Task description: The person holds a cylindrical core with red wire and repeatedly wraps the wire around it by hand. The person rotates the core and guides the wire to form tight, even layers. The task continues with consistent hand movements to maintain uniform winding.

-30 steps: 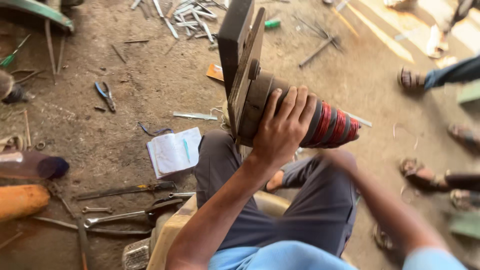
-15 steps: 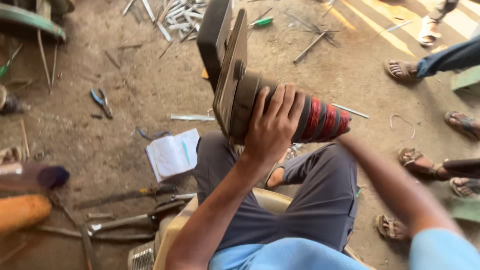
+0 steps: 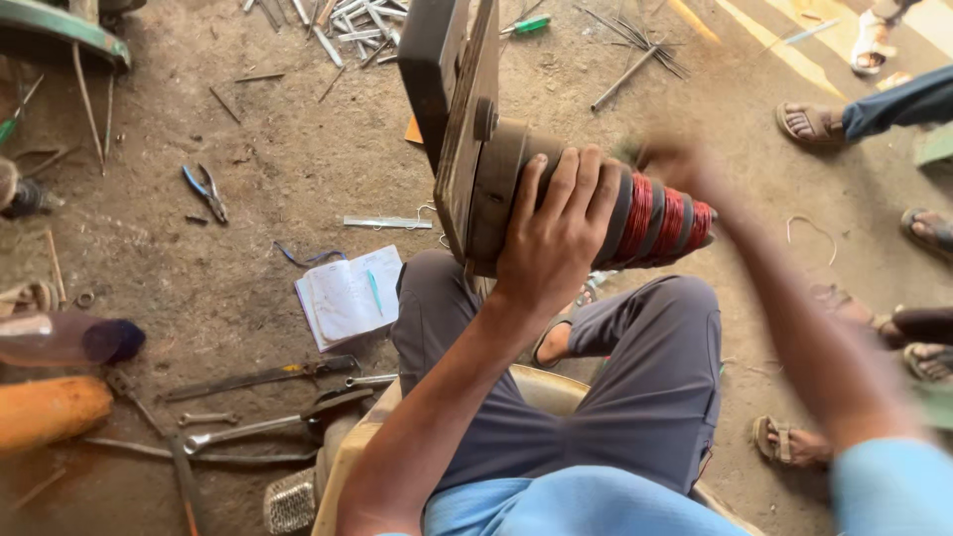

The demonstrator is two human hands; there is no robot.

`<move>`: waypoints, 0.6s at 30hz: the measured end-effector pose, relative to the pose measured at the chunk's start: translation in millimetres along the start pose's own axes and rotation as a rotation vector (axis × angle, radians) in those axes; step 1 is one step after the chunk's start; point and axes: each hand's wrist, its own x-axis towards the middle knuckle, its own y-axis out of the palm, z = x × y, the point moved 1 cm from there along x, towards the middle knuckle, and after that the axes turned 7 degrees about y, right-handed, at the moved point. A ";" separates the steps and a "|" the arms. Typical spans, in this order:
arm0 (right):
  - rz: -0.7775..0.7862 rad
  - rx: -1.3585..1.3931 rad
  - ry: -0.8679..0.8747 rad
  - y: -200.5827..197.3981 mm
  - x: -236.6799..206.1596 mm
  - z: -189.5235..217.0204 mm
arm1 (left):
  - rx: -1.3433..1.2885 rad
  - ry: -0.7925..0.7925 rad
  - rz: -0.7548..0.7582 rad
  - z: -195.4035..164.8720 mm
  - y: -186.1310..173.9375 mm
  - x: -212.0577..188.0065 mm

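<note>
Far left on the dirt floor [image 3: 248, 119]: orange cylinder [image 3: 50, 409], blue-handled pliers [image 3: 204, 191], wrench [image 3: 258, 425]. Right of these, open notebook [image 3: 349, 295] with a green pen, lying flat near the knee. Centre: left hand [image 3: 556, 233] draped over the coil former [image 3: 586, 203], fingers [image 3: 581, 189] curled closed around its dark drum, just left of the red copper winding [image 3: 665, 220]; former held above the lap, wooden end plates [image 3: 457, 89] on its left. Right: right hand [image 3: 675, 164] blurred at the winding's far side, grip impossible to tell. Far right: sandalled feet [image 3: 824, 121] of other people. Likely risk: loosened hold on the drum letting turns slip or cross; former dropping onto the thigh.
</note>
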 end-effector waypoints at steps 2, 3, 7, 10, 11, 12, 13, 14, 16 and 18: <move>0.092 0.118 0.023 73.4 -42.7 18.5 | -0.010 -0.031 0.052 10.2 1.4 4.0; 0.176 0.186 0.036 95.7 -73.7 27.7 | -0.001 -0.047 0.074 16.7 3.1 8.0; 0.364 -0.240 0.172 30.8 -149.1 23.6 | 0.071 -0.070 0.044 27.9 10.1 21.9; 0.118 -0.374 0.019 -90.7 -102.2 -16.3 | 0.031 -0.011 0.081 11.5 9.0 16.5; 0.026 -0.251 0.060 -106.7 -71.7 -28.3 | 0.023 0.007 0.082 4.1 7.2 12.7; -0.069 -0.123 0.088 -116.2 -46.0 -39.1 | 0.037 0.014 0.062 -2.5 5.0 8.5; -0.138 -0.015 -0.041 -106.8 -18.3 -43.9 | 0.038 0.018 0.042 -7.2 2.8 4.4; -0.034 0.134 -0.208 -79.9 -1.0 -42.1 | 0.034 0.015 0.033 -9.8 0.9 0.9; 0.046 0.054 0.013 0.5 -3.0 -30.0 | 0.007 0.021 0.045 -9.0 -0.9 -2.7; 0.115 0.156 0.022 75.2 -43.2 -5.0 | 0.017 -0.015 0.033 -0.3 0.5 0.1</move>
